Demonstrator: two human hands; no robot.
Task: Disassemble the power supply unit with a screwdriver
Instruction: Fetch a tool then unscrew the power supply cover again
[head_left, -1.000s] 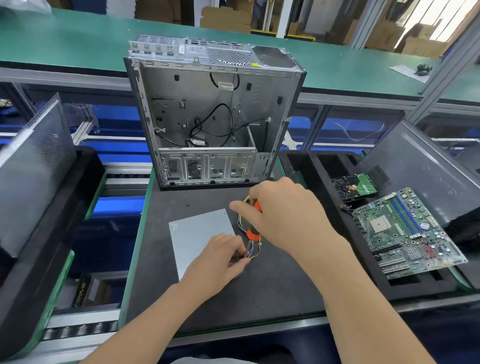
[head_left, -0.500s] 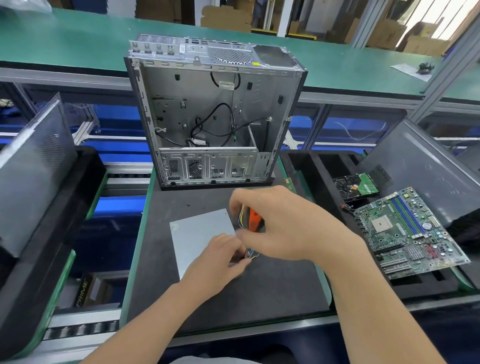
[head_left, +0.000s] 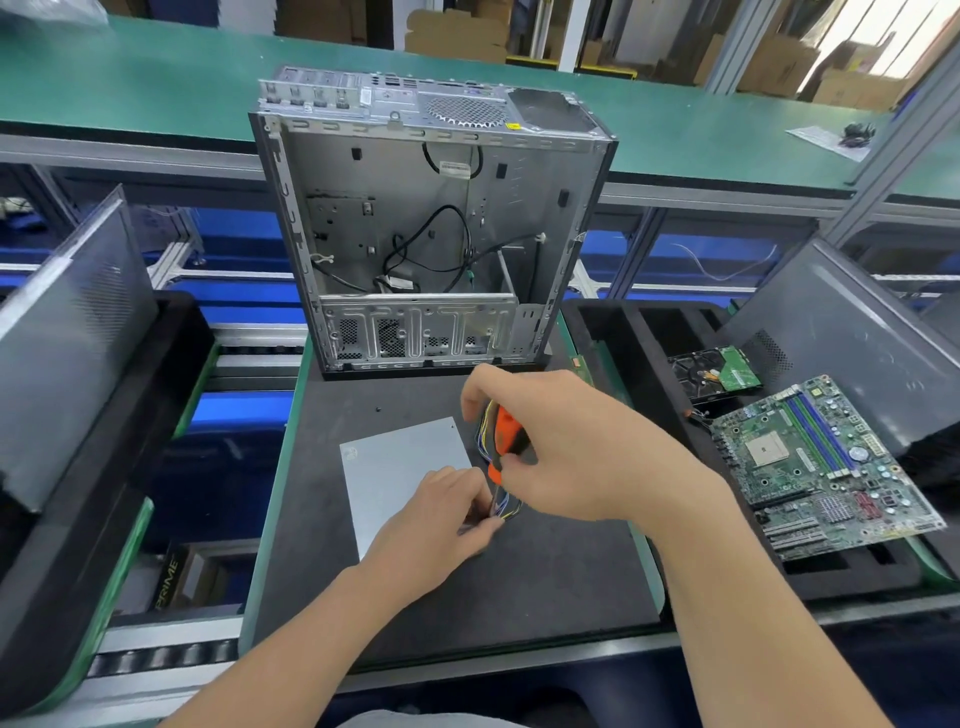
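The grey power supply unit (head_left: 400, 473) lies flat on the black foam mat (head_left: 467, 587), with its coloured wires (head_left: 488, 431) bunched at its right side. My right hand (head_left: 576, 447) grips an orange-and-black screwdriver (head_left: 506, 441), held nearly upright with its tip down at the unit's right edge. My left hand (head_left: 441, 514) rests on the unit's near right corner, its fingers curled at the wires beside the screwdriver tip. The tip itself is hidden behind my fingers.
An empty open computer case (head_left: 431, 223) stands upright just behind the mat. To the right, a motherboard (head_left: 821, 462) and a hard drive (head_left: 717, 371) lie on a black foam tray (head_left: 623, 332). Grey side panels lean at the far left (head_left: 67, 332) and right (head_left: 841, 332).
My right hand has turned around the screwdriver handle, showing more of the orange grip, while my left hand stayed at the unit's corner. The unit has not moved.
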